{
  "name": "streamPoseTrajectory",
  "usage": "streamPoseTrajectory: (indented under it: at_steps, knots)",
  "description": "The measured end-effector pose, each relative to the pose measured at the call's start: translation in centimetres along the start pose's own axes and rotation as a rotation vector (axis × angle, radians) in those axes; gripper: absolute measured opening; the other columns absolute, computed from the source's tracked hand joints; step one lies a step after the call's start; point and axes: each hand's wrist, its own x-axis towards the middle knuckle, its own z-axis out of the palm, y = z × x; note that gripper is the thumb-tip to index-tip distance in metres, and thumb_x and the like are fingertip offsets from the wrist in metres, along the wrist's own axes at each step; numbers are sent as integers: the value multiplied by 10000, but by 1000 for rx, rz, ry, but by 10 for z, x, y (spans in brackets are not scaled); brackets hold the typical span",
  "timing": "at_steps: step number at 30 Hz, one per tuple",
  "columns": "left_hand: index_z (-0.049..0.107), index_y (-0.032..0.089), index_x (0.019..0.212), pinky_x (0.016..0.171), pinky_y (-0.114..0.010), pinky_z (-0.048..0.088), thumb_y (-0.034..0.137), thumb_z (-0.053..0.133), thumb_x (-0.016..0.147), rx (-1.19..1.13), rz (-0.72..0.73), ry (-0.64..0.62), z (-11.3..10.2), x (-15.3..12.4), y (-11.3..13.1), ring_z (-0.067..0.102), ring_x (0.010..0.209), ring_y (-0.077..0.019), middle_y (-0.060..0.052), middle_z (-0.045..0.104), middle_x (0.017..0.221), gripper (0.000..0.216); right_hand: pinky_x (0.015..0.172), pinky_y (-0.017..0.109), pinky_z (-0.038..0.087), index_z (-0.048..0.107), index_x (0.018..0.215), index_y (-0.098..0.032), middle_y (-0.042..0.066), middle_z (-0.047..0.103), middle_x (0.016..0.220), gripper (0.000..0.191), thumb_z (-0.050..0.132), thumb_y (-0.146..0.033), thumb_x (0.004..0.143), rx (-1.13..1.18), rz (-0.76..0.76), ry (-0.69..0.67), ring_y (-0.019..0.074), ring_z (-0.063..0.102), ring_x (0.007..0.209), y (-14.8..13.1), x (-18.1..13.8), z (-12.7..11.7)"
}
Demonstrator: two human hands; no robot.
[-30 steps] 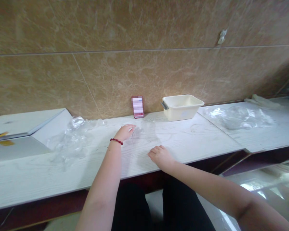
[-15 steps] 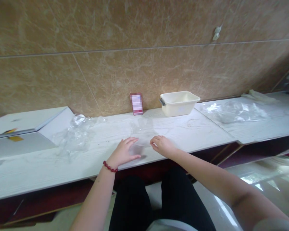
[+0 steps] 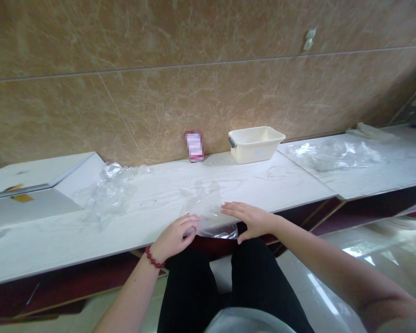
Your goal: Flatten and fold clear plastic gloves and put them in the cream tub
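Flanking clear film (image 3: 207,209), hands (image 3: 175,235) apart, right one splayed, left's grip unclear (red-edged panel (image 3: 194,146) beyond, writing pixelated).

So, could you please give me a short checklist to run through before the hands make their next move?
1. Clear plastic sheet within reach of both hands: ok; it lies between them.
2. Sheet wholly on the white counter: not ok; its near end juts past the front edge.
3. Left hand gripping the sheet: cannot tell; its fingers curl at the sheet's left side, hiding any pinch.
4. Right hand closed on the sheet: not ok; its fingers are outstretched, thumb apart.
5. Cream bin out of the hands' way: ok; it stands back by the wall.
6. Crumpled plastic apart from the sheet: ok; it lies farther left.
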Motion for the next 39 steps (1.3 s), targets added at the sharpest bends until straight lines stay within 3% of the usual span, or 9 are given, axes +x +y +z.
streamPoseTrajectory:
  at_steps: [3, 9, 13, 18, 21, 24, 27, 32, 39]
  knots:
    - [525, 199, 820, 977, -313, 291, 166, 376, 773, -38, 62, -34, 0, -8, 6, 445, 1056, -119, -32, 536, 1091, 159, 990, 367, 167, 223, 1294, -162, 110, 265, 1317, 700, 528, -390, 707, -45, -44, -6, 201, 208, 1212, 4, 5, 14]
    - [552, 217, 877, 1009, -398, 195, 252, 442, 766, 33, 74, -30, 1, -16, 5, 342, 1152, -168, -32, 491, 1159, 160, 984, 314, 210, 365, 1224, -151, 78, 435, 1214, 400, 327, -261, 841, -83, -135, -2, 137, 276, 1185, -5, 23, 29]
    - [461, 232, 1114, 999, -422, 192, 324, 463, 755, 111, -14, 18, 3, -15, -8, 278, 1189, -188, -55, 373, 1268, 371, 958, 293, 260, 436, 1166, -151, 74, 505, 1142, 357, 307, -259, 852, -46, -177, 14, 126, 355, 1136, -9, 25, 26]
    - [478, 247, 1115, 997, -365, 217, 268, 346, 819, 18, -19, -47, 3, -10, -19, 361, 1140, -143, -28, 424, 1235, 325, 893, 257, 327, 466, 1135, -157, 78, 532, 1099, 348, 320, -286, 846, 66, -126, 14, 125, 443, 1050, -16, 22, 16]
    - [519, 231, 1073, 982, -334, 251, 263, 323, 825, -81, -48, -51, 0, -7, -18, 413, 1098, -141, -18, 492, 1172, 318, 824, 223, 364, 482, 1109, -162, 67, 552, 1060, 336, 314, -289, 847, 154, -48, 29, 116, 498, 962, -18, 23, 13]
    - [545, 208, 1039, 915, -303, 336, 295, 314, 822, -159, -174, 12, -2, -3, -14, 482, 1022, -154, -24, 555, 1093, 328, 731, 211, 386, 546, 996, -162, 56, 600, 913, 305, 309, -277, 843, 179, 77, 94, 115, 537, 830, -15, 28, 12]
    - [574, 194, 989, 834, -278, 392, 337, 325, 807, -185, -307, 78, -4, 5, -13, 539, 924, -170, -30, 608, 992, 339, 641, 211, 378, 587, 830, -160, 41, 599, 745, 279, 346, -302, 817, 127, 282, 225, 116, 532, 700, -11, 38, 13]
    - [598, 187, 883, 784, -251, 403, 360, 354, 780, -218, -404, 176, -5, 19, -19, 556, 858, -161, -25, 628, 907, 316, 643, 210, 358, 576, 746, -166, 26, 587, 728, 190, 440, -300, 743, 65, 547, 433, 113, 517, 688, 0, 58, 12]
    - [572, 170, 768, 669, -259, 426, 387, 416, 717, -287, -597, 249, 2, 36, -42, 582, 701, -160, -28, 639, 738, 272, 533, 199, 331, 564, 717, -183, 10, 590, 669, 154, 461, -296, 703, 37, 749, 342, 107, 509, 603, 19, 77, 13]
